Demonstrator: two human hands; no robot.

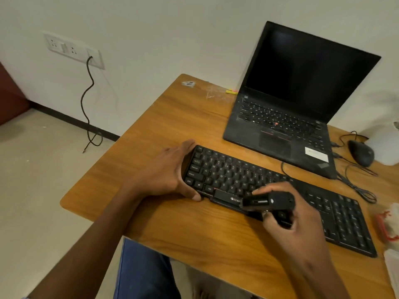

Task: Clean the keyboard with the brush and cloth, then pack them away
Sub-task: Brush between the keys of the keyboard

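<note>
A black keyboard (269, 190) lies diagonally across the wooden desk (164, 130). My left hand (168, 173) grips its left end, thumb at the front edge and fingers round the back corner. My right hand (287, 219) holds a small black brush tool (267, 201) just above the keyboard's front edge near the space bar. Whether its bristles touch the keys is unclear. At the desk's right edge lies a pale bundle with red trim (388, 225), possibly the cloth or its pouch.
An open black laptop (298, 108) stands behind the keyboard, screen dark. A black mouse (360, 153) and cables (354, 182) lie to its right. A yellow marker (231, 91) sits at the desk's back. A wall socket (73, 49) with a dangling cord is at left.
</note>
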